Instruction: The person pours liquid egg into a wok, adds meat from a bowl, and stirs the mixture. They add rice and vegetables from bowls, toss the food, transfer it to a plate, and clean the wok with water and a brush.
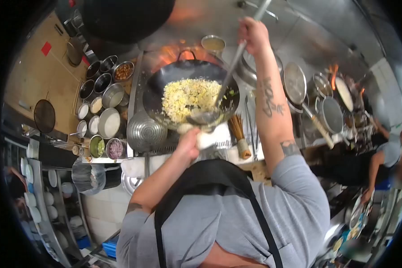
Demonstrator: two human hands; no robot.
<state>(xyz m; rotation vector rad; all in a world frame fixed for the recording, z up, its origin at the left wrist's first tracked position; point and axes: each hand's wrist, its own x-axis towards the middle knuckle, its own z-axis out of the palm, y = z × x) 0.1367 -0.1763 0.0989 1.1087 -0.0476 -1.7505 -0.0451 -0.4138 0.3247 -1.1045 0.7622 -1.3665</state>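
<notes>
A black wok sits over orange flames on the stove. Inside it lies a loose heap of white and yellow fried rice. My right hand is raised high and wrapped round the long handle of a metal ladle. The ladle's bowl rests low in the wok, at the near edge of the rice. At the wok's near rim, my left hand is closed on a white cloth against the rim. The cloth and rim partly hide its fingers.
Left of the wok stand a perforated strainer and several containers, including chopped red onion and a white-filled pot. A bamboo brush lies to the right, beyond it a long-handled strainer. Another person works far right.
</notes>
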